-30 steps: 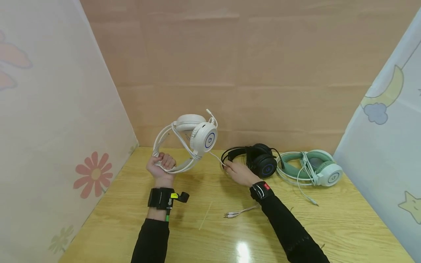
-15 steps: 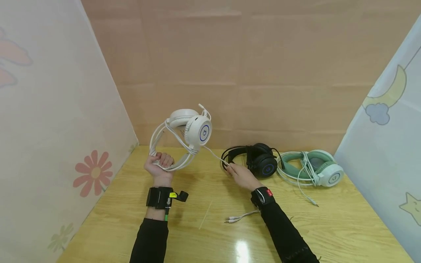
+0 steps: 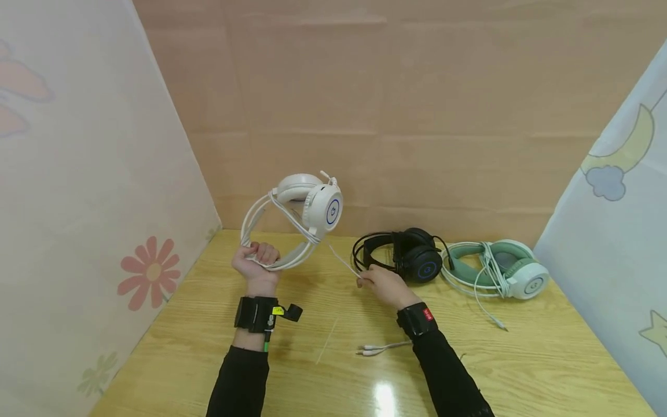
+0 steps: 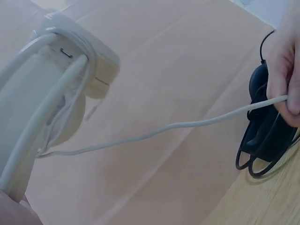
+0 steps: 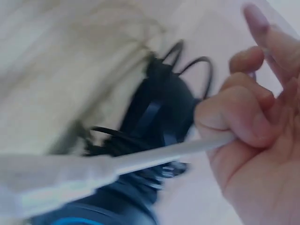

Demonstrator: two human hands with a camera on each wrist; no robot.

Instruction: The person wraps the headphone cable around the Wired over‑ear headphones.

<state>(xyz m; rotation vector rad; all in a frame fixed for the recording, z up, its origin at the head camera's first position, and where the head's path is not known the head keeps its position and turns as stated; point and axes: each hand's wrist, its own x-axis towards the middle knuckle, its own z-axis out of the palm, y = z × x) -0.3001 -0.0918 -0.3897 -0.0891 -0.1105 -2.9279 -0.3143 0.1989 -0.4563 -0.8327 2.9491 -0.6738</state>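
In the head view my left hand (image 3: 256,260) grips the headband of a white headset (image 3: 323,211), raised above the table with its ear cups up and away from me. Some of its white cable is wound round the frame. From the headset a loose length of cable (image 4: 173,126) runs across to my right hand (image 3: 385,285), which pinches it between thumb and fingers. The right wrist view shows the pinched cable (image 5: 164,152) close up, with a thicker white part on it. White plugs (image 3: 371,350) lie on the table near my right forearm.
Just beyond my right hand lies a black headset (image 3: 419,258) with its cable bundled. Right of it rests a green and white headset (image 3: 521,278), its plug trailing forward. A brown paper wall (image 3: 375,116) closes off the back; patterned panels stand at both sides.
My right hand has drawn a little toward me with the cable, away from the black headset. The white headset dipped left and came back right, still in my left hand.
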